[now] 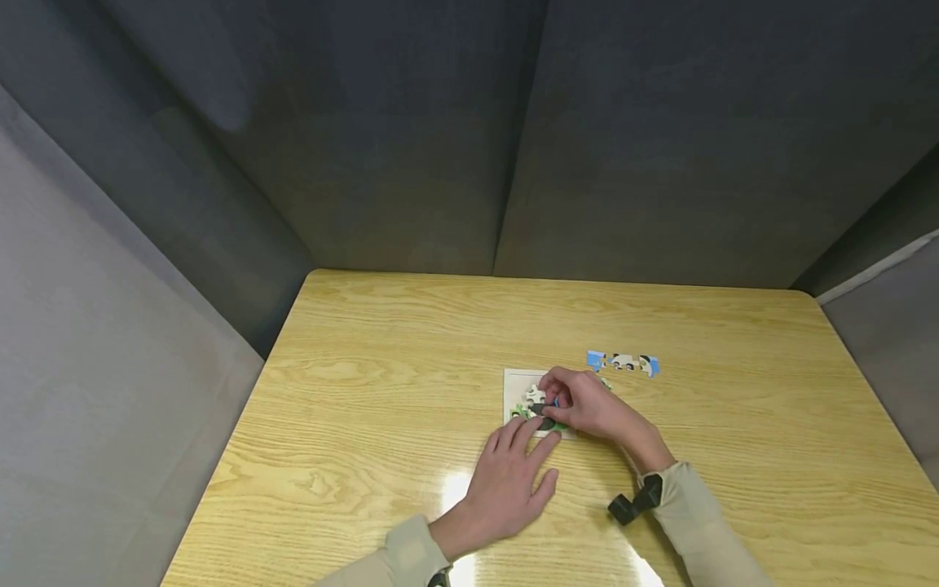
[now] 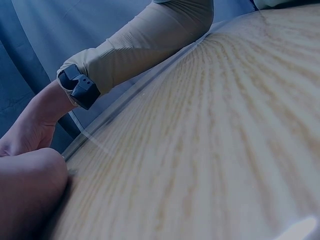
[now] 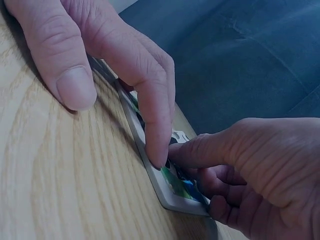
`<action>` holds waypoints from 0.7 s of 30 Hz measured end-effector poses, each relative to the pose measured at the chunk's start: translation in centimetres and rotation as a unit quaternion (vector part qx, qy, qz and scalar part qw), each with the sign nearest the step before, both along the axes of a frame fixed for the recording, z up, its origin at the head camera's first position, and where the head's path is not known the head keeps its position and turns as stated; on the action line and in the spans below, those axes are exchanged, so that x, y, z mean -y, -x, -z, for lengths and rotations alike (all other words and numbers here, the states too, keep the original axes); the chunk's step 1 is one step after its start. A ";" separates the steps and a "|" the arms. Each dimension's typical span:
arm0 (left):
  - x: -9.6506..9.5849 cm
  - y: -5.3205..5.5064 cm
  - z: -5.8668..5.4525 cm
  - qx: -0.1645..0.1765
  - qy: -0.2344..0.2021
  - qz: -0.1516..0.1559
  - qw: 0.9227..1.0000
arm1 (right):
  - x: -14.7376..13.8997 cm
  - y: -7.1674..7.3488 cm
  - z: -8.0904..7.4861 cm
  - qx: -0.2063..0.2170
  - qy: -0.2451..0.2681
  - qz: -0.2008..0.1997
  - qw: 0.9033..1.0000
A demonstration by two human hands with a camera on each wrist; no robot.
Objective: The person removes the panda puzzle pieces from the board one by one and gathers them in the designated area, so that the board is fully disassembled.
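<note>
A small jigsaw puzzle in a white tray (image 1: 516,381) lies on the wooden table, its joined pieces (image 1: 536,397) showing white, black, green and blue. My left hand (image 1: 506,485) reaches in from the near side, fingers extended, with fingertips resting on the tray's near edge and the lower pieces. From the right, my right hand (image 1: 596,408) bends over the puzzle, thumb and fingers curled about a puzzle piece that they mostly hide. Seen from the right wrist, the right thumb (image 3: 200,150) lies right beside a left fingertip (image 3: 157,155).
Beyond the right hand lie several loose puzzle pieces (image 1: 623,361) with panda and blue parts. A greenish bit (image 1: 605,383) peeks out behind that hand. Grey curtains (image 1: 411,163) stand along the table's far edge and sides. A black wrist mount (image 1: 637,499) juts from the right sleeve.
</note>
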State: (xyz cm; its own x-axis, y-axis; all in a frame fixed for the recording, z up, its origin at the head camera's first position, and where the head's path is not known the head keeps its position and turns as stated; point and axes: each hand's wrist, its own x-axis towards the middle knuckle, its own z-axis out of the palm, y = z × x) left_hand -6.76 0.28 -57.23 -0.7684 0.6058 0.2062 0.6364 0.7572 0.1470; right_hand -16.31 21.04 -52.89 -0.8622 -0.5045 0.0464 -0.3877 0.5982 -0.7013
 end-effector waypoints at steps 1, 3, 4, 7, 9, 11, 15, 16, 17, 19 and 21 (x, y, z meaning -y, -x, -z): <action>0.0 0.0 0.0 0.000 0.000 0.000 1.000 | 0.0 0.0 0.0 0.002 0.002 0.000 1.000; 0.0 0.0 0.0 0.000 -0.001 0.001 1.000 | 0.0 0.0 0.1 0.007 0.006 0.000 1.000; 0.0 0.0 0.0 0.000 -0.001 0.001 1.000 | 0.0 0.0 0.1 0.010 0.007 0.001 1.000; 0.0 0.0 -0.1 0.001 0.000 0.002 1.000 | -0.1 0.0 0.2 0.013 0.007 0.002 1.000; 0.0 0.0 -0.1 0.001 -0.001 0.002 1.000 | -0.1 0.0 0.3 0.014 0.006 0.004 1.000; 0.0 0.0 -0.1 0.001 -0.002 0.002 1.000 | -0.1 0.0 0.3 0.019 0.007 0.004 1.000; 0.0 -0.1 -0.1 0.001 -0.004 0.002 1.000 | -0.3 0.0 0.2 0.031 0.010 0.004 0.999; 0.0 -0.1 -0.1 0.001 -0.004 0.002 1.000 | -0.3 0.0 0.2 0.032 0.009 0.003 0.999; 0.0 -0.1 -0.1 0.001 -0.004 0.003 1.000 | -0.3 0.0 0.2 0.032 0.008 0.003 0.999; 0.1 -0.1 -0.1 0.002 -0.004 0.004 1.000 | -0.3 0.0 0.2 0.031 0.006 0.002 0.999; 0.1 0.0 -0.1 0.003 -0.004 0.005 1.000 | -0.3 0.0 0.2 0.026 0.005 -0.001 1.000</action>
